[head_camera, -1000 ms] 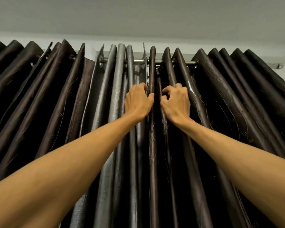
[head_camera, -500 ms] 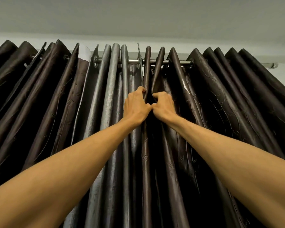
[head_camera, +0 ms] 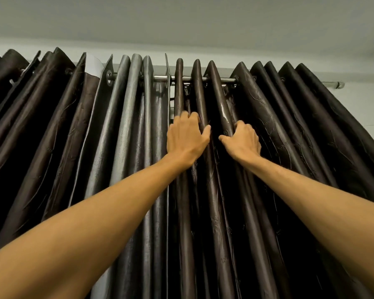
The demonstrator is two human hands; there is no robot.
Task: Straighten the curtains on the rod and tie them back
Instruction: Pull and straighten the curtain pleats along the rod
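Left hand (head_camera: 187, 137) is up on the dark curtain (head_camera: 268, 130), fingers spread and curled over a fold just below the top hem, thumb out to the right; it looks like a loose hold or press on the fabric, but the fingertips are blurred, so can't tell if it's actually pinching. Right hand (head_camera: 243, 140) is just beside it, w/ a narrow shadowed gap between the two thumbs. Its fingers are hooked round the next fold over, closed on the fabric.

Outward: both hands work the same panel near its inner edge, close under the rod (head_camera: 214, 79), which runs across the top of the wall. Left of them hangs the grey curtain (head_camera: 125, 126), its pleats bunched tight; one flap at its edge by the rod sticks up.

Step in hand, my read: still the straightening part, i.e. evening out pleats along the rod. No tie-back in view, so tying isn't begun.

Next move prob. calls for spreading the two gripped folds apart sideways so the rings space evenly, then moving along to the next pair. Pull level, not down.
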